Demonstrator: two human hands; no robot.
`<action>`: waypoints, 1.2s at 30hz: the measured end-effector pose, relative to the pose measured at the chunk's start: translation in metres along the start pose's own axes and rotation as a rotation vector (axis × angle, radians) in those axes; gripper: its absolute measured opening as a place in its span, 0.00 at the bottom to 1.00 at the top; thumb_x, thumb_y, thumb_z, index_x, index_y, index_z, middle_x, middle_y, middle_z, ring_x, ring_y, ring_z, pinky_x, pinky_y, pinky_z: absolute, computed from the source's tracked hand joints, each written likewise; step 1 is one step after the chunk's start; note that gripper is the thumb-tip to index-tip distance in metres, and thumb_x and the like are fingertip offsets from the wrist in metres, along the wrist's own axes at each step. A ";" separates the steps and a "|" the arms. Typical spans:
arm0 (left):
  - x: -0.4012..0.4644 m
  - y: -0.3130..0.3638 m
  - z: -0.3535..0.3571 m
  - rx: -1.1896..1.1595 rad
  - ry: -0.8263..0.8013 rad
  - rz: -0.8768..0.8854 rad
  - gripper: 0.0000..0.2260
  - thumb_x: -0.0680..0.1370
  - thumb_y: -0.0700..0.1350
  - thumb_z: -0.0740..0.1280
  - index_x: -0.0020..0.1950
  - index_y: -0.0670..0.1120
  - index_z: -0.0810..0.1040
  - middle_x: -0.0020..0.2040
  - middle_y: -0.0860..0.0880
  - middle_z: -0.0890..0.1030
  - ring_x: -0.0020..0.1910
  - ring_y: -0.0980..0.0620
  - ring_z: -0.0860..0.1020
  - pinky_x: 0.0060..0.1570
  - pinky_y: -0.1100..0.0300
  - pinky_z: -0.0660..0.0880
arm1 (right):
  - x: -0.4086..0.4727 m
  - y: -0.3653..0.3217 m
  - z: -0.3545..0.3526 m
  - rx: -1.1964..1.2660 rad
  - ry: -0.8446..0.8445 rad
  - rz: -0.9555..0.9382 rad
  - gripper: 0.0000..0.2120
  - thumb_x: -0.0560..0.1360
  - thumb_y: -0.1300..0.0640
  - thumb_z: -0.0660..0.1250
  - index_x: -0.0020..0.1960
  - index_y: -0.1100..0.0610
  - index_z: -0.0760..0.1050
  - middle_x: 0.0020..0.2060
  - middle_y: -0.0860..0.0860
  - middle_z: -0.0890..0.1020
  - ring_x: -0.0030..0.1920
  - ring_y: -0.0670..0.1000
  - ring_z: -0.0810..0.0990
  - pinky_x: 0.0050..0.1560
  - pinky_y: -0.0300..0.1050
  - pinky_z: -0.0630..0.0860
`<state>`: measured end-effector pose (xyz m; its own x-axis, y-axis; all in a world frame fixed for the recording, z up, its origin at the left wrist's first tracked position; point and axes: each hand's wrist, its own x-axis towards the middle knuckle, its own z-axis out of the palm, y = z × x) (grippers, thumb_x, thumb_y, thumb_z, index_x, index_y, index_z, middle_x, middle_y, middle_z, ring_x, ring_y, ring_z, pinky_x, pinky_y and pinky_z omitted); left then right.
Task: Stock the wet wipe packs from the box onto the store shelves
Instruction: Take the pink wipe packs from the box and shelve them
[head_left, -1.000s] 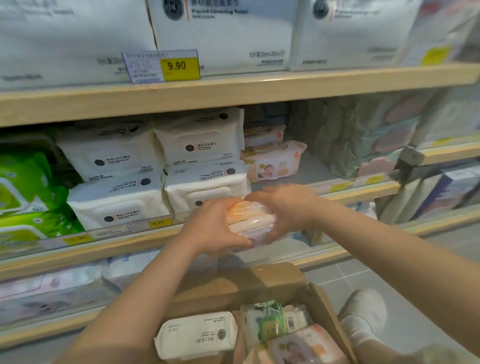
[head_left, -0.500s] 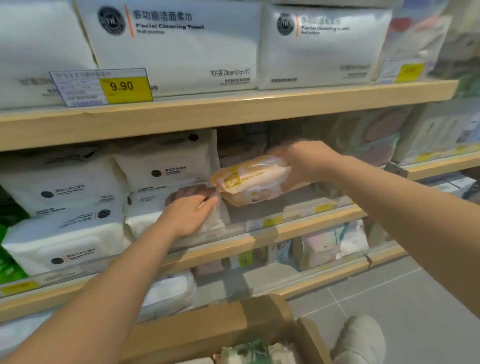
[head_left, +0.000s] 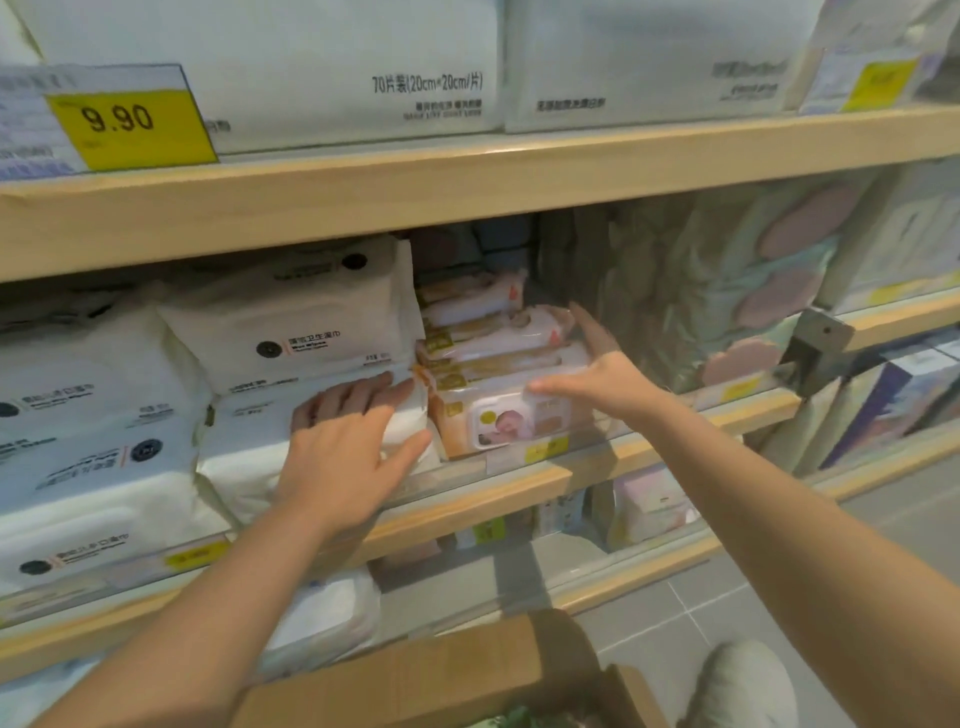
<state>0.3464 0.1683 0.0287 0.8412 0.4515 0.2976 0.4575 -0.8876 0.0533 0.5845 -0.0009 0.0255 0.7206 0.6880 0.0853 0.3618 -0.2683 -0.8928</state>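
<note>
Since half a second ago, my right hand (head_left: 597, 374) has set the orange wipe pack (head_left: 498, 338) atop its stack on the middle shelf (head_left: 519, 480); nearer, my left hand (head_left: 348, 447) lies flat on the white packs (head_left: 311, 322). Both hands open; pack's long axis runs left-right, nearer my right.

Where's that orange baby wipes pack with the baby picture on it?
In the head view, the orange baby wipes pack sits mid-frame at the front of the middle shelf, bottom of its stack, between the white packs and the right hand.
</note>
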 end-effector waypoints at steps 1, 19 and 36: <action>0.000 0.000 0.001 0.001 0.009 0.004 0.32 0.72 0.68 0.45 0.70 0.57 0.67 0.71 0.53 0.69 0.67 0.46 0.66 0.63 0.47 0.61 | 0.003 -0.002 0.003 0.140 0.001 0.015 0.48 0.66 0.54 0.77 0.77 0.48 0.53 0.71 0.49 0.62 0.69 0.49 0.66 0.60 0.34 0.71; -0.001 0.006 -0.002 0.032 0.015 0.004 0.33 0.67 0.70 0.49 0.71 0.64 0.63 0.69 0.51 0.71 0.65 0.46 0.66 0.62 0.46 0.60 | 0.028 -0.011 0.019 -0.304 -0.004 0.064 0.32 0.65 0.40 0.74 0.66 0.45 0.70 0.68 0.49 0.63 0.65 0.50 0.68 0.66 0.41 0.65; 0.001 0.001 0.007 0.110 0.053 0.039 0.27 0.77 0.61 0.51 0.76 0.57 0.56 0.69 0.50 0.69 0.65 0.44 0.67 0.63 0.44 0.62 | 0.002 -0.061 0.052 -0.662 -0.355 -0.331 0.30 0.65 0.44 0.76 0.65 0.45 0.73 0.61 0.47 0.76 0.60 0.49 0.73 0.59 0.44 0.72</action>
<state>0.3499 0.1687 0.0219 0.8440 0.4084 0.3476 0.4557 -0.8879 -0.0633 0.5328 0.0516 0.0575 0.3257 0.9439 0.0547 0.8768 -0.2799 -0.3910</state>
